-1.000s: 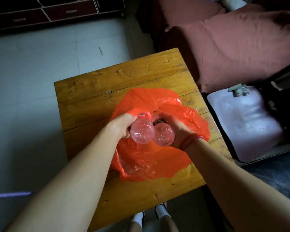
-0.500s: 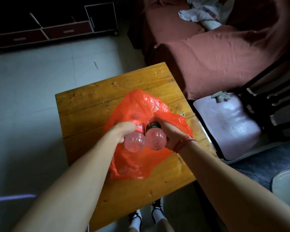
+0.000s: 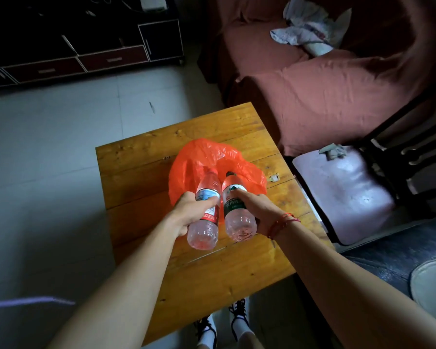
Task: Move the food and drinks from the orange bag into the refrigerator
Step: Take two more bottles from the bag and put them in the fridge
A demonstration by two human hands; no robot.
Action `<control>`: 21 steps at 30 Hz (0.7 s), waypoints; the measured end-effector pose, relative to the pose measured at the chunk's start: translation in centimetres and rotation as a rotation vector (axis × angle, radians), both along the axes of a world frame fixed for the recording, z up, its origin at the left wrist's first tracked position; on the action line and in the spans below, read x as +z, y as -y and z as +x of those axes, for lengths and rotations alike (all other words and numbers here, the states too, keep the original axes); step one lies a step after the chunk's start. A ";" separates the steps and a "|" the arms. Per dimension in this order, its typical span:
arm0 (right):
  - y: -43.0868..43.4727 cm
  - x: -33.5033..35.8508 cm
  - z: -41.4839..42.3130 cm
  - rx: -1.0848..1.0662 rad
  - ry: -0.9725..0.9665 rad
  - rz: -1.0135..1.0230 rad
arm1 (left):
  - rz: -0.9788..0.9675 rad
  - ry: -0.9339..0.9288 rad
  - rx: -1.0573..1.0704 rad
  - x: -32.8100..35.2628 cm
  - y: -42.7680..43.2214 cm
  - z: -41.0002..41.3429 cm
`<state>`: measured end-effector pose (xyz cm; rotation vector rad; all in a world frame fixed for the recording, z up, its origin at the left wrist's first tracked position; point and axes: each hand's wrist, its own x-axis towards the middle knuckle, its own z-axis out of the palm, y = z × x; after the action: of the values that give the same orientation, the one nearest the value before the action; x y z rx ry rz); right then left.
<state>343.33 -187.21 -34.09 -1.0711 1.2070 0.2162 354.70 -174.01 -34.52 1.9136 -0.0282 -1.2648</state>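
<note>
An orange plastic bag lies crumpled on the wooden table. My left hand grips a clear water bottle with a red and blue label. My right hand grips a second clear bottle with a green label. Both bottles are lifted out of the bag, their bases toward me and their caps pointing down at the bag. No refrigerator is in view.
A reddish sofa with crumpled cloth stands beyond the table at right. A dark chair with a pale cushion sits right of the table. A dark TV cabinet lines the far wall. Tiled floor spreads to the left.
Both hands have pulled the two bottles up out of the bag and toward me. The bag has collapsed flatter on the table. My view has tilted up and back.
</note>
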 end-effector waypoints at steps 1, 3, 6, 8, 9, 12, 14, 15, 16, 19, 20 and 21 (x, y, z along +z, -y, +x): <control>0.0 0.5 0.1 0.005 0.011 -0.008 | -0.028 -0.005 0.020 0.6 -0.1 0.2; 0.1 2.0 0.1 0.011 0.043 -0.018 | -0.091 -0.016 0.071 2.0 -0.4 0.5; 0.2 4.8 0.2 0.055 0.104 -0.051 | -0.187 -0.037 0.130 5.0 -1.0 1.3; 0.4 7.0 0.3 0.088 0.154 -0.088 | -0.248 -0.021 0.141 7.3 -1.5 1.9; 0.4 8.3 0.4 0.105 0.190 -0.101 | -0.283 -0.002 0.145 8.5 -1.7 2.2; 0.6 12.3 0.8 0.148 0.299 -0.151 | -0.391 0.054 0.157 12.4 -2.3 2.8; 0.6 15.3 1.0 0.155 0.354 -0.217 | -0.455 0.089 0.169 15.3 -2.8 3.1; 0.7 16.8 1.1 0.160 0.386 -0.250 | -0.481 0.117 0.165 16.7 -3.0 3.3; 0.7 18.2 1.3 0.168 0.418 -0.285 | -0.506 0.149 0.161 18.2 -3.3 3.4; 0.7 22.6 1.7 0.202 0.531 -0.383 | -0.577 0.269 0.152 22.5 -4.0 3.9; 0.7 24.0 1.8 0.217 0.569 -0.416 | -0.605 0.310 0.149 23.9 -4.2 4.0; 0.6 25.4 1.9 0.227 0.602 -0.451 | -0.633 0.356 0.145 25.2 -4.5 4.1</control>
<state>345.23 -187.85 -8.68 -1.5299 0.5953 -0.2109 358.79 -169.52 -9.30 1.5205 -0.4167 -0.6898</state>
